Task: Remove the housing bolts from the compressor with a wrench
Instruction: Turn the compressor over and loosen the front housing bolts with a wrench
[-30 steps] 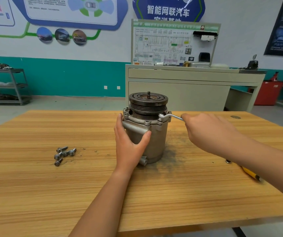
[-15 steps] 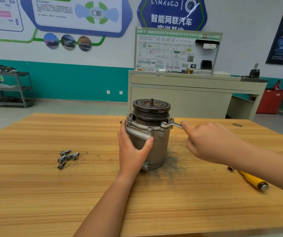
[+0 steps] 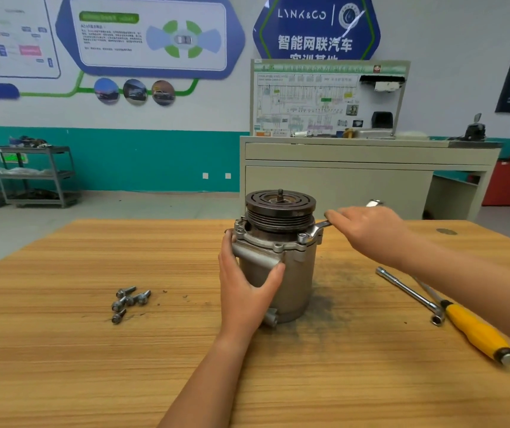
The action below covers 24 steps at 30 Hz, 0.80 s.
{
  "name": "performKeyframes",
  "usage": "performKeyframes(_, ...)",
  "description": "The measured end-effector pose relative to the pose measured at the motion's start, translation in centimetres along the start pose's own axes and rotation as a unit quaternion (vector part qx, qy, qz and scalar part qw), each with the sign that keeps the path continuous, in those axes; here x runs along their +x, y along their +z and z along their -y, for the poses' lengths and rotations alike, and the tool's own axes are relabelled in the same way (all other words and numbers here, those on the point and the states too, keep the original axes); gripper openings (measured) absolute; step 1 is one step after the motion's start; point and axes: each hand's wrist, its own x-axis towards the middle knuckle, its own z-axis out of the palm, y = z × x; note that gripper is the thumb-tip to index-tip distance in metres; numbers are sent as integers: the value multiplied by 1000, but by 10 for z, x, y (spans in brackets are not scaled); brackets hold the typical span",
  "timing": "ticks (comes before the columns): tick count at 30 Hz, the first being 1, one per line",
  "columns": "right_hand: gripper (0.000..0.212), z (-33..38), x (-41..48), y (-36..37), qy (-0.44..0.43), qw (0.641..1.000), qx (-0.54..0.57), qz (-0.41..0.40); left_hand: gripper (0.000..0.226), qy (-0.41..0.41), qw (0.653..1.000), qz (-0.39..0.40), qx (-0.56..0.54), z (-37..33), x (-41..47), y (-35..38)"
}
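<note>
Left hand (image 3: 246, 291) clasps the compressor (image 3: 296, 279); right hand (image 3: 371, 233) grips the wrench (image 3: 317, 230) (head seated on the compressor's right-side housing bolt (image 3: 303, 237)).

Single head-worn wide-angle view. Looks forward and slightly down across desk (image 3: 62, 350) from near edge. Compressor (image 3: 281, 273) near, centre frame. Forearms (image 3: 204, 381) enter from bottom and right edge; left hand (image 3: 244, 291) gripping compressor and right hand (image 3: 371, 233) holding wrench (image 3: 320, 226) lie mid-frame. Upper half takes wall (image 3: 155, 156) and cabinet (image 3: 340, 186), well beyond desk. Straight lines bow toward frame edges.
</note>
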Motion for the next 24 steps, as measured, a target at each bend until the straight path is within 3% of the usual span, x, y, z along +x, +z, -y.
performKeyframes(2,39,7,2,8,24,996,59,-69,88,5,1000,1,0,2,1,1)
performKeyframes(6,29,17,8,8,66,976,173,-114,90,-4,1000,1,1,0,0,1)
performKeyframes(9,22,19,-3,-6,233,893,348,-169,89,-1,1000,4,5,2,2,0)
performKeyframes(11,28,22,-14,-16,262,858,410,-167,89,3,1000,2,6,2,2,1)
performKeyframes(13,28,27,-30,-26,220,895,367,-123,90,7,1000,-1,2,3,1,1)
performKeyframes(16,28,30,-49,-35,173,946,273,11,90,11,1000,-6,11,2,1,1)
performKeyframes(19,28,31,-52,-40,168,956,224,92,90,13,1000,-7,13,3,0,1)
performKeyframes(24,27,33,-46,-48,180,956,216,80,90,10,1000,-7,12,2,0,1)
